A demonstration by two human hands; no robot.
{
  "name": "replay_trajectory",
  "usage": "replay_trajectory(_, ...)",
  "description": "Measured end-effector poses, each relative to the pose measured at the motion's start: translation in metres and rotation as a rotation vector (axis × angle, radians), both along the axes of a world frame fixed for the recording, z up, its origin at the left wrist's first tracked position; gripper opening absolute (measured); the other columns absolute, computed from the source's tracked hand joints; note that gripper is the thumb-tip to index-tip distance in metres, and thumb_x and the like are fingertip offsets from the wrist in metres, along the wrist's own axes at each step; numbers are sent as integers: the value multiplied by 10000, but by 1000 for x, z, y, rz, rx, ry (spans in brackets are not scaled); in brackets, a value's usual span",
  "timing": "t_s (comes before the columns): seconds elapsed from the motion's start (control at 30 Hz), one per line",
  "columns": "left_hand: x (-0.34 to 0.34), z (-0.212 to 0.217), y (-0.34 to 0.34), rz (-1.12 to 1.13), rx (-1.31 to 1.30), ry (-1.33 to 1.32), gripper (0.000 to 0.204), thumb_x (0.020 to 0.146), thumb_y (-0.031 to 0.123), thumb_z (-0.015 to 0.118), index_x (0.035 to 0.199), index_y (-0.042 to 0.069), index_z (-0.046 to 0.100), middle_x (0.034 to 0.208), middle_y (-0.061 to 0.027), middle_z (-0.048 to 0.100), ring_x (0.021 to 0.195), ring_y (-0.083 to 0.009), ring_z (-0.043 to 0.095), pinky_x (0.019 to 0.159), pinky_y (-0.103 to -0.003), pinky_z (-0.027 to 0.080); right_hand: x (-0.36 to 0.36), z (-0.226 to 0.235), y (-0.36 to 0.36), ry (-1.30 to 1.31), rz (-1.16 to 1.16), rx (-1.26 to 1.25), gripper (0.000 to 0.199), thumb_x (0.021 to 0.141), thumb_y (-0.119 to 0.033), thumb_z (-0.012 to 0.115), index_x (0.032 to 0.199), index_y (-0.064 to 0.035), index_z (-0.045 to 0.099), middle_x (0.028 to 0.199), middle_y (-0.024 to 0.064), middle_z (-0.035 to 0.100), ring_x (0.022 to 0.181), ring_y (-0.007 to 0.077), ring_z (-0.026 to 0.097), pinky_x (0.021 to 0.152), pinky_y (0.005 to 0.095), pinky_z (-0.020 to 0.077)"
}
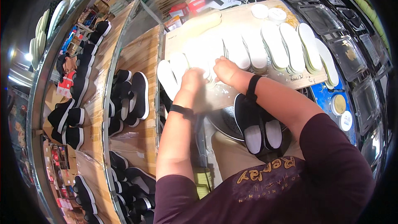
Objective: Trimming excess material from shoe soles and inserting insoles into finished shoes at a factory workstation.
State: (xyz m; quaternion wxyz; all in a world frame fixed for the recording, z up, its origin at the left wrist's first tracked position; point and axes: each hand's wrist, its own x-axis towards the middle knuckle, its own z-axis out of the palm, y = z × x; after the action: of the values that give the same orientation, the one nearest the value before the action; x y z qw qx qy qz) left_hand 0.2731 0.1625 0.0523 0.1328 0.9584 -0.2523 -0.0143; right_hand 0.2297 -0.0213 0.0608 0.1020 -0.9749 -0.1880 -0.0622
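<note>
The left hand [193,79] and right hand [225,70] are close together among white insoles [275,47], stacked in a row across the desk [224,97]. The right grip is narrow; through glare and blur, I cannot tell what either holds. 2 black shoes [243,114] are below the desk's near edge.

White, foot-shaped insoles [273,45] lie in fanned stacks, side by side across a tan board [226,98]. The rightmost ones overhang its edge.
</note>
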Motion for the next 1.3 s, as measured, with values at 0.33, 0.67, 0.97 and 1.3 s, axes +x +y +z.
replay_trajectory(0.33, -63, 47, 9, 190, -354, -515, 196, 874, 82, 568, 1038, 47, 669, 991, -166, 654, 936, -356, 608, 845, -413, 454, 2, -13, -1, -128, 106, -142, 177, 746, -98, 547, 811, -51, 705, 903, 155, 672, 811, 298, 637, 764, 384, 514)
replay_trajectory(0.67, -270, 97, 89, 302, -1143, -99, 151, 917, 36, 564, 997, -66, 640, 954, -90, 613, 675, -99, 575, 577, -216, 480, -227, 91, -166, -49, -304, 1071, 231, 959, -162, 504, 1025, 17, 633, 794, 32, 624, 631, 79, 560, 588, 224, 476)
replay_trajectory(0.97, -343, 82, 26, 341, -1084, 369, 52, 915, 66, 603, 924, 18, 585, 823, -56, 644, 644, -88, 609, 536, -208, 523, -342, 78, -155, -28, -363, 738, 172, 854, -79, 600, 992, 9, 652, 829, 103, 647, 648, 181, 609, 569, 295, 502)
replay_trajectory(1.3, -369, 71, -50, -403, -319, 85, 100, 738, 48, 674, 820, 42, 618, 800, -119, 616, 711, -304, 636, 605, -401, 520, -356, 64, -100, 25, 524, 216, 258, 740, -124, 619, 978, -23, 616, 873, 83, 522, 819, 254, 555, 609, 371, 492)
